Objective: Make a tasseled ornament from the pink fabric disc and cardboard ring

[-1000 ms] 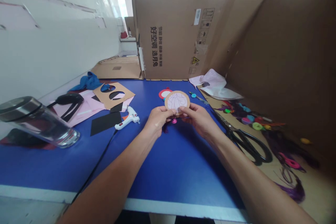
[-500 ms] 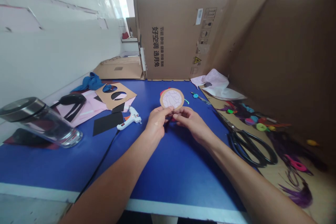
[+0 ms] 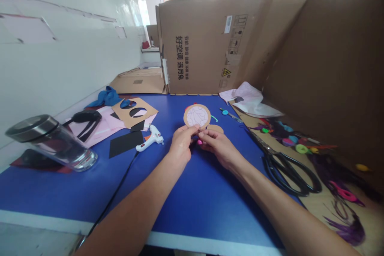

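My left hand [image 3: 182,141] pinches the lower edge of a round disc [image 3: 197,116] with a tan cardboard rim and a pale, purple-lined centre. My right hand [image 3: 218,145] is close beside it, fingers closed on a thin dark cord [image 3: 199,131] below the disc. A small pink bead [image 3: 199,142] shows between the hands. Behind the right fingers lies a plain cardboard piece [image 3: 215,129]. Something red peeks out behind the disc's upper edge.
A white glue gun [image 3: 150,139], black paper [image 3: 126,144], a cut-out cardboard sheet [image 3: 135,117] and a glass bottle [image 3: 69,148] are on the left. Large black scissors [image 3: 288,168], beads and purple tassels [image 3: 348,228] lie right. A cardboard box [image 3: 210,44] stands behind.
My right hand has moved slightly away from my left, and the pink bead and cardboard piece show more. The whole view has shifted a little, with the table lower in it.
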`<state>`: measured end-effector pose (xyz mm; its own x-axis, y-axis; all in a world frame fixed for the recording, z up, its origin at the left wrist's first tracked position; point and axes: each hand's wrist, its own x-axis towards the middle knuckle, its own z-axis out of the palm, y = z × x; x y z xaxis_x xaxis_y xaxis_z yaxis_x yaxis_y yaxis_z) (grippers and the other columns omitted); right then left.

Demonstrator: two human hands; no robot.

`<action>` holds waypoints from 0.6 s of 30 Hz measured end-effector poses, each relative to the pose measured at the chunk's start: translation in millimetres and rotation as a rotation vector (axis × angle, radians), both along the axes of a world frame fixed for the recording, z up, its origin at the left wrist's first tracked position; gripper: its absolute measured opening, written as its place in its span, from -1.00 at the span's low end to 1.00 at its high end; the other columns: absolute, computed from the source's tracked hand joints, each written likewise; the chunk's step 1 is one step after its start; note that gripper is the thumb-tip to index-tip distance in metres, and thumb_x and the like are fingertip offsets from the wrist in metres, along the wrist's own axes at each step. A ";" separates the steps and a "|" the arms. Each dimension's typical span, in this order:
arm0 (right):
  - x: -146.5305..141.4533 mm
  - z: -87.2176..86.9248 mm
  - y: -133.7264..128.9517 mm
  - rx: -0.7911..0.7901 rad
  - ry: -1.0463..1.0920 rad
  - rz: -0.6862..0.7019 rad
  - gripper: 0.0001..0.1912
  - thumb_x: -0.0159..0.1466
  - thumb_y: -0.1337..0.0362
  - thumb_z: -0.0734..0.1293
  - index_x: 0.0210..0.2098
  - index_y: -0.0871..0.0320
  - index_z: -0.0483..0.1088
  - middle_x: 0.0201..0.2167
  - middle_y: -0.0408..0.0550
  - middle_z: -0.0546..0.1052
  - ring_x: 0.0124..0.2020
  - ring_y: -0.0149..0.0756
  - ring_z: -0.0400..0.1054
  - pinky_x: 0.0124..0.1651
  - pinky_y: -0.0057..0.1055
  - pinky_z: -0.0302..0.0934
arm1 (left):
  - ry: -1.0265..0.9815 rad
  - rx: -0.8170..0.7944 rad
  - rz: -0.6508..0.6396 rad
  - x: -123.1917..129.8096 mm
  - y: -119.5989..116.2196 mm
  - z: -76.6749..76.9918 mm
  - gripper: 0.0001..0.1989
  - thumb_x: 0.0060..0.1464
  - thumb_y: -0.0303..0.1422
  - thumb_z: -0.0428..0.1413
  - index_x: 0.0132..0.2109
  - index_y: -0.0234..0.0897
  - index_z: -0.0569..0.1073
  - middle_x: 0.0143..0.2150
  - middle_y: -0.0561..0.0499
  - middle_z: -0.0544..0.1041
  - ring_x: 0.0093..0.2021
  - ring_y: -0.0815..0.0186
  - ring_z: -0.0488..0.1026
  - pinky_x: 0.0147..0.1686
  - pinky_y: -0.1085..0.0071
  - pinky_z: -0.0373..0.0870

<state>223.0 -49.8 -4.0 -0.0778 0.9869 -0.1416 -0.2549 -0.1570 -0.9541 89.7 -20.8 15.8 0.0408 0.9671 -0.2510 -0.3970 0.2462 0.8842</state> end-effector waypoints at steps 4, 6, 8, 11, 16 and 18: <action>-0.4 0.7 0.1 -0.008 0.000 -0.005 -0.52 -0.06 -0.08 0.66 -0.35 0.13 0.57 -0.39 -0.13 0.55 -0.32 -0.35 0.37 -0.19 -0.38 0.27 | -0.022 -0.011 0.005 1.1 -1.6 1.9 -0.88 -0.02 -0.43 0.36 -0.28 -0.37 0.65 -0.28 -0.16 0.70 -0.34 0.30 0.58 -0.33 0.41 0.33; -1.0 0.8 -0.1 0.001 -0.006 -0.005 -0.52 -0.06 -0.08 0.66 -0.37 0.13 0.56 -0.41 -0.13 0.55 -0.35 -0.36 0.36 -0.21 -0.38 0.25 | -0.047 -0.009 -0.002 1.8 -2.3 2.7 -0.87 -0.05 -0.44 0.37 -0.29 -0.38 0.64 -0.30 -0.17 0.70 -0.38 0.31 0.56 -0.38 0.43 0.30; -1.1 0.9 -0.4 0.005 -0.013 -0.002 -0.52 -0.05 -0.09 0.65 -0.39 0.14 0.54 -0.43 -0.14 0.54 -0.36 -0.37 0.35 -0.21 -0.38 0.24 | -0.058 -0.004 -0.014 2.0 -2.7 3.0 -0.87 -0.05 -0.44 0.37 -0.30 -0.39 0.64 -0.31 -0.17 0.69 -0.42 0.34 0.53 -0.44 0.45 0.25; 2.1 2.8 -1.3 0.002 -0.035 0.020 -0.53 -0.03 -0.07 0.65 -0.36 0.13 0.54 -0.38 -0.13 0.56 -0.32 -0.36 0.38 -0.18 -0.38 0.25 | -0.040 0.005 -0.022 0.9 -2.7 4.5 -0.89 -0.02 -0.45 0.36 -0.30 -0.40 0.64 -0.32 -0.16 0.69 -0.47 0.40 0.49 -0.49 0.49 0.19; 16.4 11.0 -0.3 0.013 -0.065 0.029 -0.54 0.07 -0.06 0.63 -0.23 0.11 0.57 -0.25 -0.09 0.61 -0.24 -0.34 0.43 -0.14 -0.40 0.27 | -0.001 -0.003 0.010 -0.5 -4.4 12.6 -0.97 0.05 -0.47 0.32 -0.31 -0.37 0.64 -0.36 -0.12 0.68 -0.44 0.38 0.53 -0.43 0.48 0.33; 21.8 12.9 1.6 0.034 -0.043 -0.021 -0.53 0.08 -0.08 0.62 -0.22 0.12 0.56 -0.27 -0.09 0.60 -0.27 -0.35 0.42 -0.16 -0.40 0.27 | 0.015 -0.011 -0.004 0.1 -6.2 15.7 -0.97 0.07 -0.50 0.30 -0.29 -0.36 0.65 -0.36 -0.12 0.67 -0.42 0.36 0.55 -0.44 0.48 0.34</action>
<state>244.8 -48.2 8.9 -0.0513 0.9926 -0.1105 -0.2161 -0.1191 -0.9691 89.9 -27.0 31.6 0.0411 0.9642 -0.2620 -0.3822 0.2574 0.8875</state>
